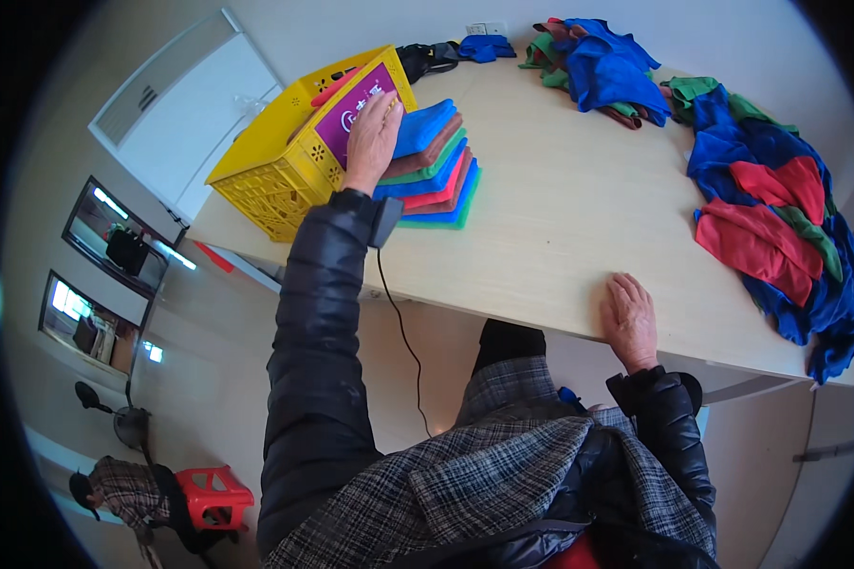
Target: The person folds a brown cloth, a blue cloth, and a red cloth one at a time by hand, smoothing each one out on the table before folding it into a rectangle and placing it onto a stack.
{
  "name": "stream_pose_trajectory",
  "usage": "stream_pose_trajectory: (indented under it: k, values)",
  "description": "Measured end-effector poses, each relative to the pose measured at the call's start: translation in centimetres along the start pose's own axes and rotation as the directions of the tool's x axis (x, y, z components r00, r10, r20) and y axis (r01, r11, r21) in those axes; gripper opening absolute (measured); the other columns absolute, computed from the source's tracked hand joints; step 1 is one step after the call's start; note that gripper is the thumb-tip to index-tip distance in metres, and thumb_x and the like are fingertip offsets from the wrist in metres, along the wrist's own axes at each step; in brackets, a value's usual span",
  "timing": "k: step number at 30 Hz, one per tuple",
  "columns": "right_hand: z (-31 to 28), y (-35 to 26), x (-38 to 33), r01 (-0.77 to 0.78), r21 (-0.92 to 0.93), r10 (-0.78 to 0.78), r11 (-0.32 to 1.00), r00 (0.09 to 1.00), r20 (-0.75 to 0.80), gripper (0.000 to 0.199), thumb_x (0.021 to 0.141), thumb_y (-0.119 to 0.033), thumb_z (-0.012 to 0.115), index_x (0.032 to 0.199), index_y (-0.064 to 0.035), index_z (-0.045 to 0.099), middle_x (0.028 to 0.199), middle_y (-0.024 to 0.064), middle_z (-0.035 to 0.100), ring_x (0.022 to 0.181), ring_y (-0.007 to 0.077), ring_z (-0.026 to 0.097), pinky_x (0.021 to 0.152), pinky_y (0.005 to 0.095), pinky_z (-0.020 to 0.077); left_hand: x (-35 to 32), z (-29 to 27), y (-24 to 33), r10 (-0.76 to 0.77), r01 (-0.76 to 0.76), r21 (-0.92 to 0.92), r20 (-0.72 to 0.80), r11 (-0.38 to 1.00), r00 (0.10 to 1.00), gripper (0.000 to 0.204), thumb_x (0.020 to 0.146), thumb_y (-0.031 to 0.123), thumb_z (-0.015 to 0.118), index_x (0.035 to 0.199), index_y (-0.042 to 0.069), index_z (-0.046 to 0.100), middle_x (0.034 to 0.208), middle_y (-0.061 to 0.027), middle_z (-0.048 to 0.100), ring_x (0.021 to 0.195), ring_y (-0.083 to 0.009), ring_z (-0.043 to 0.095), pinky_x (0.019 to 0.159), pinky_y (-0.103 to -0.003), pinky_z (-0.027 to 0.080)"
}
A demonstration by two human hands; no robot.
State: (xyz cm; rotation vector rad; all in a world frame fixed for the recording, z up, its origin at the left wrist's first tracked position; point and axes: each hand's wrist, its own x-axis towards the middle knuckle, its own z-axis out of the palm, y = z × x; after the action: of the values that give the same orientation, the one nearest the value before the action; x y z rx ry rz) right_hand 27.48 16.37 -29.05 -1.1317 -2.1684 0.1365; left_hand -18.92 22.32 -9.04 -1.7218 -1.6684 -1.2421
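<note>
Nearest you, past the plaid garment [503,465] at your lap, your right hand [629,321] lies palm down at the front edge of the tabletop [541,247]. Its fingers are extended and close together, and it holds nothing.

Off to that side, a long heap of loose cloths [769,213] in blue, red and green runs back from the table's edge. These are crumpled and look like work left to do.

On the other side, a neat stack of folded cloths [435,175] in blue, brown, green and red stands near the front edge; this looks like the finished part. Your left hand [374,133] reaches to it, fingers extended and only slightly parted, lying over the purple panel [337,119] of the yellow crate [266,194], just beside the stack. It pinches nothing that you can see; whether its underside presses the cloths or only the panel, you cannot tell.

The crate has some red and brown items inside, mostly hidden. Farther back, a second loose heap [603,71] appears unfolded too, so judging by these piles, much remains. By the wall sit a small blue bundle [486,47] and a dark bag [427,62].
</note>
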Motion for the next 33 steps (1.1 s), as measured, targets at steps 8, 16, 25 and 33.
stream_pose_trajectory:
  k: [8, 16, 25, 33]
  values:
    - [-0.1, 0.1, 0.4, -0.009, 0.011, 0.008, 1.000, 1.000, 0.020, 0.037, 0.087, -0.014, 0.063, 0.121, 0.0000, 0.060, 0.130, 0.0159, 0.059, 0.129, 0.0351, 0.049, 0.109, 0.0451, 0.0381, -5.8, 6.7, 0.3, 0.152, -0.293, 0.305, 0.413, 0.906, 0.898, 0.043, 0.097, 0.043, 0.048, 0.131, 0.018, 0.059, 0.139, -0.0086, 0.055, 0.132, -0.0317, 0.046, 0.106, -0.058, 0.031]
    - [0.6, 0.4, 0.0, 0.035, -0.017, -0.034, 0.999, 0.999, 0.038, 0.037, 0.089, -0.015, 0.061, 0.123, -0.0009, 0.059, 0.132, 0.0156, 0.058, 0.130, 0.0351, 0.048, 0.110, 0.0457, 0.0374, -4.5, 3.3, 3.3, -0.104, -0.031, 0.244, 0.520, 0.969, 0.848, 0.056, 0.101, 0.054, 0.036, 0.142, 0.019, 0.051, 0.151, -0.0102, 0.045, 0.143, -0.0330, 0.033, 0.115, -0.058, 0.018]
    - [1.3, 0.1, 0.2, 0.049, -0.099, -0.041, 0.994, 0.996, 0.077, 0.036, 0.093, -0.015, 0.056, 0.126, -0.0002, 0.059, 0.134, 0.0163, 0.057, 0.129, 0.0337, 0.049, 0.109, 0.0440, 0.0377, -9.8, 2.0, 6.0, 0.050, -0.067, 0.239, 0.078, 0.969, 0.996, 0.051, 0.095, 0.041, 0.056, 0.135, 0.010, 0.054, 0.144, -0.0151, 0.049, 0.137, -0.0362, 0.039, 0.111, -0.059, 0.026]
    - [2.1, 0.3, -0.1, 0.073, -0.158, -0.057, 0.985, 0.993, 0.100, 0.035, 0.096, -0.016, 0.054, 0.128, -0.0016, 0.057, 0.135, 0.0160, 0.056, 0.130, 0.0335, 0.049, 0.110, 0.0440, 0.0370, -20.7, 1.0, 7.7, -0.077, 0.109, -0.263, 0.130, 0.959, 0.989, 0.030, 0.085, 0.014, 0.067, 0.112, 0.003, 0.060, 0.117, -0.0157, 0.061, 0.114, -0.0355, 0.055, 0.098, -0.045, 0.044]
